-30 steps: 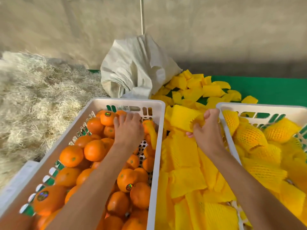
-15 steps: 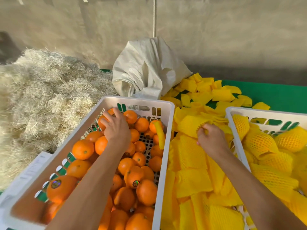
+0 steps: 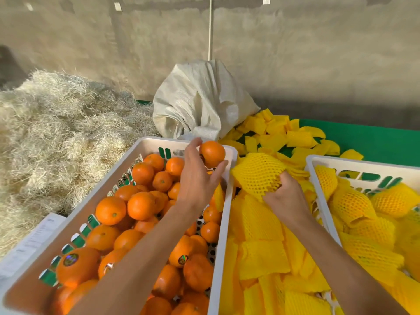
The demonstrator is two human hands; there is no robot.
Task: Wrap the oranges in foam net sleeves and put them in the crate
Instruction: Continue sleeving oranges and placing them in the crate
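Observation:
My left hand (image 3: 197,178) holds one orange (image 3: 212,153) in its fingertips above the far right corner of the left white crate (image 3: 145,146), which is full of bare oranges (image 3: 138,205). My right hand (image 3: 286,196) grips a yellow foam net sleeve (image 3: 256,173), stretched open toward the orange, over the pile of flat yellow sleeves (image 3: 261,258) between the crates. The right white crate (image 3: 322,212) holds several oranges wrapped in yellow net (image 3: 354,205).
A heap of pale straw-like shredded filler (image 3: 56,137) lies to the left. A white woven sack (image 3: 200,101) stands behind the crates against a grey wall. More loose sleeves (image 3: 291,135) lie on the green table surface (image 3: 375,142). A white paper sheet (image 3: 29,244) sits at the left edge.
My left hand picked an orange out of the left crate and lifted it rightward. My right hand raised a sleeve from the pile and spread it open.

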